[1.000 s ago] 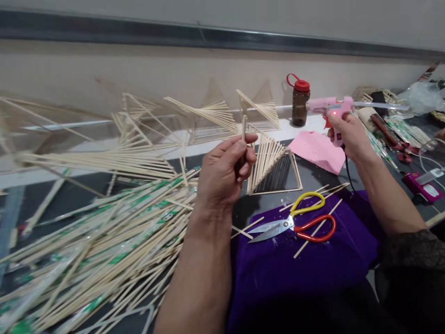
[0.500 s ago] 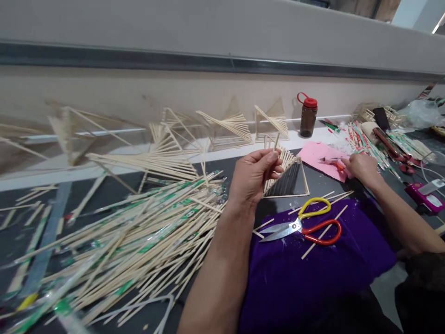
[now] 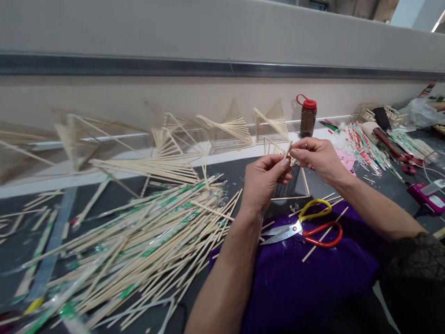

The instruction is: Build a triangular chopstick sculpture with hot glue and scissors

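At the far left of the worktop [image 3: 232, 171], short stick pieces [image 3: 41, 199] lie loose, with a translucent flat strip [image 3: 52, 250] running lengthwise just beside them. Next, a large heap of sticks [image 3: 149, 246], some in clear wrappers with green markings, spreads toward the person; a bent white rod [image 3: 171, 301] lies at its near end. Behind the heap stands a fan-shaped stick structure [image 3: 153, 168], and further right two smaller twisted frames, the left one [image 3: 229, 126] and the right one [image 3: 273, 121], stand near the wall. At centre, the left hand [image 3: 264, 178] is raised above the worktop, its grip closed: thumb and finger pinch a short stick [image 3: 288, 150], held near upright with a slight tilt. A partly hidden stick frame [image 3: 306, 182] stands behind the hands. Scissors [image 3: 295, 227] with one yellow and one red handle rest on purple cloth [image 3: 295, 292], blades slightly parted, over loose sticks. Immediately right of the short stick, the right hand [image 3: 316, 157] has its thumb and fingertips drawn together at the stick's upper part; whether its grip has hold of it cannot be told. Beyond stand a red-capped bottle [image 3: 308, 119], a partly covered pink sheet [image 3: 346, 161] and, at far right, a magenta device [image 3: 426, 197].
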Demonstrator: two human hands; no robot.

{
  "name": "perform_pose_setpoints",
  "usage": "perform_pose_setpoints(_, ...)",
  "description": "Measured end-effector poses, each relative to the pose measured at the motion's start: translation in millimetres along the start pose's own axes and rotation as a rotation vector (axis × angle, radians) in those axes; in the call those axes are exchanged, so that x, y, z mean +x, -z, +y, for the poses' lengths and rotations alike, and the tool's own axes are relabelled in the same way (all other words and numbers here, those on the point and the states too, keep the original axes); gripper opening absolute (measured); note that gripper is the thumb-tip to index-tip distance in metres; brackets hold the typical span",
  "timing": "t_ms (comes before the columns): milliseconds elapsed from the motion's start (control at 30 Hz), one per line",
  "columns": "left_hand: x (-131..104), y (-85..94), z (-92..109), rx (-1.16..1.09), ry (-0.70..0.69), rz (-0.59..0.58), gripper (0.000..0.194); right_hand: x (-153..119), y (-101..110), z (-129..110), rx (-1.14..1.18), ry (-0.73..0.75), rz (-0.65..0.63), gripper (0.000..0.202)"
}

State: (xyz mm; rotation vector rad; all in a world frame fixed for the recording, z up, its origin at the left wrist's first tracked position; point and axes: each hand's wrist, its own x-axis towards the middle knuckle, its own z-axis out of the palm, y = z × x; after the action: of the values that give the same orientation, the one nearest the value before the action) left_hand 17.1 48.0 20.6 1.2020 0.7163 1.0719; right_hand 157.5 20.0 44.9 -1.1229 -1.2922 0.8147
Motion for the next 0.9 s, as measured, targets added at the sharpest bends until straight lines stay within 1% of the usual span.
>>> perform_pose_setpoints(100, -1.1, -2.4, -1.9, 0.030, -0.007, -0.002, 0.035, -1.1, 1.8, 5.4, 0.014, 0.009, -0.001, 0.019)
perform_pose_setpoints(200, -2.0, 1.2, 0.8, 0.109, -0.016, -0.017, 0.034, 3.3, 6.0, 8.0, 0.049, 0.029, 0.007, 0.023)
perform_pose_setpoints(300, -2.1, 12.8, 8.1, 0.248, -0.017, -0.007, 0.033, 15.9, 8.0, 6.4, 0.054, 0.035, 0.030, 0.019)
perform_pose_setpoints(400, -2.3, 27.3, 15.0, 0.376, 0.009, 0.014, 0.033, 32.5, 5.7, 3.9, 0.046, 0.032, 0.033, 0.018)
perform_pose_setpoints(533, -5.9, 39.9, 16.5, 0.413, 0.062, 0.041, 0.033, 48.8, -2.4, 6.8, 0.044, 0.033, 0.009, 0.022)
perform_pose_setpoints(633, -9.5, 43.4, 10.2, 0.387, 0.124, 0.080, 0.033, 53.2, -6.7, 13.7, 0.039, 0.021, -0.037, 0.022)
perform_pose_setpoints(733, -10.8, 48.1, -2.2, 0.366, 0.187, 0.151, 0.036, 56.4, -3.2, 23.1, -0.006, -0.002, -0.092, 0.021)
perform_pose_setpoints(800, -10.0, 53.9, -12.8, 0.354, 0.211, 0.196, 0.039, 60.8, 3.8, 31.0, -0.062, -0.024, -0.080, 0.020)
perform_pose_setpoints(900, -7.4, 64.5, -28.8, 0.371, 0.213, 0.226, 0.041, 70.2, 15.3, 45.2, -0.155, -0.052, -0.011, 0.017)
